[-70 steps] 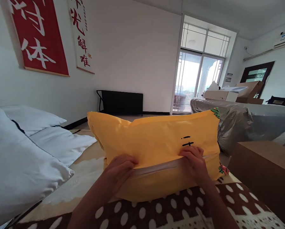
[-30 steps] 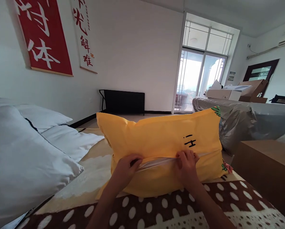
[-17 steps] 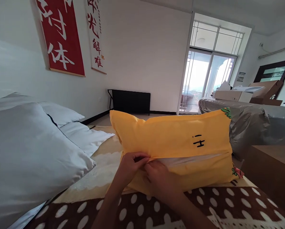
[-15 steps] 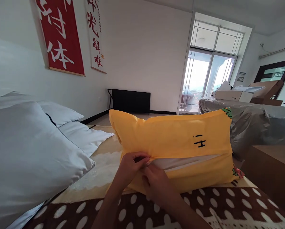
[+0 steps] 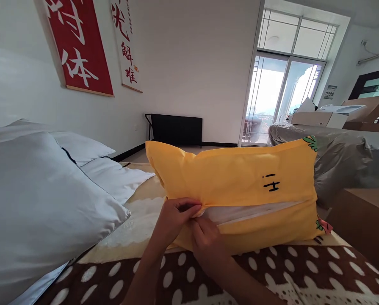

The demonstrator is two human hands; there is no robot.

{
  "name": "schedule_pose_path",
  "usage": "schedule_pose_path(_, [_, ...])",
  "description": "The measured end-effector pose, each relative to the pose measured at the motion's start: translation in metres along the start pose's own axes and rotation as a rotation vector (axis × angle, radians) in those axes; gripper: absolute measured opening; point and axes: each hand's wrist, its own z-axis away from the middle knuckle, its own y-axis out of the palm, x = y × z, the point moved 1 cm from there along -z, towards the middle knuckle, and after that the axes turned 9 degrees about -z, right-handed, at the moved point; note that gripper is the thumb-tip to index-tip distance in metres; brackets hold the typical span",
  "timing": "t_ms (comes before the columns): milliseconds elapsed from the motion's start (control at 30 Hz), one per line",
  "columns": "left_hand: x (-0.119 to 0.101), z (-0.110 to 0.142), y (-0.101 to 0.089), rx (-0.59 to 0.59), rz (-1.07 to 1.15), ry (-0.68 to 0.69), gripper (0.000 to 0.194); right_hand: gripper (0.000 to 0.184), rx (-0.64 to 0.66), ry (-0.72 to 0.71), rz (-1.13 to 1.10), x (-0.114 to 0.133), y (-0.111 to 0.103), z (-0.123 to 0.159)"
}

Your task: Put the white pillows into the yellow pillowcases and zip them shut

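Note:
A pillow in a yellow pillowcase (image 5: pixel 236 182) stands on its long edge on the bed in front of me. A long opening runs along the case's near side and shows the white pillow inside (image 5: pixel 240 213). At the left end of that opening, my left hand (image 5: pixel 172 220) pinches the yellow cloth. My right hand (image 5: pixel 208 243) is closed just beside it, fingers pinched at the same end of the opening; what it grips is too small to name.
White pillows (image 5: pixel 43 199) are piled at my left. A brown blanket with white dots (image 5: pixel 272 275) covers the bed's near part. A brown box (image 5: pixel 363 224) stands at the right, a plastic-covered sofa (image 5: pixel 338 156) behind it, a black rack (image 5: pixel 176 129) against the far wall.
My right hand has slid from the right part of the opening to its left end, beside my left hand. The pillow has shifted slightly right in view.

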Motion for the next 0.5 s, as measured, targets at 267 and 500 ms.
schedule_pose_path(267, [-0.004, 0.002, -0.003, -0.049, 0.049, -0.007, 0.015, 0.023, -0.087, 0.07, 0.055, 0.005, 0.019, -0.004])
schedule_pose_path(500, [-0.005, 0.004, 0.0, -0.102, -0.004, -0.006, 0.017, 0.023, -0.271, 0.034, 0.141, 0.002, 0.027, -0.002])
